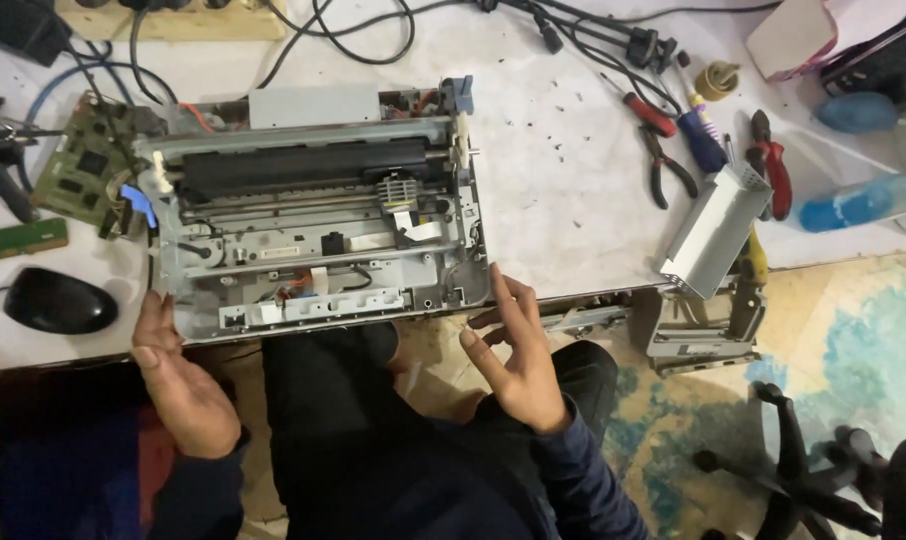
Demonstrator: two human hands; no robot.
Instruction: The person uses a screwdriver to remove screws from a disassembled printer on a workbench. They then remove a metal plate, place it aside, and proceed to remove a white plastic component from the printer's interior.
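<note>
Left hand point(178, 385): open, fingers together, fingertips laid against the near left corner of the printer chassis point(318, 215); it closes on nothing, only touches. Right hand point(518, 355): open and spread, fingers pointing up toward the near right corner of the chassis, just beside it; whether the fingertips touch the metal cannot be told, and this grip also holds nothing. The chassis lies directly ahead of both hands, between them, at the near edge of the white worktop point(563, 190), its front rail slightly overhanging that edge. Its long axis runs left to right, crosswise to the person, so each hand meets one end of the front rail; the left hand is the closer of the two. Outward on the left: a black mouse point(58, 302) and a green circuit board point(83, 165), near but apart from the chassis. Outward on the right: a grey metal housing point(713, 232), red-handled pliers point(773, 165) and screwdrivers point(673, 120), well apart from both hands.
</note>
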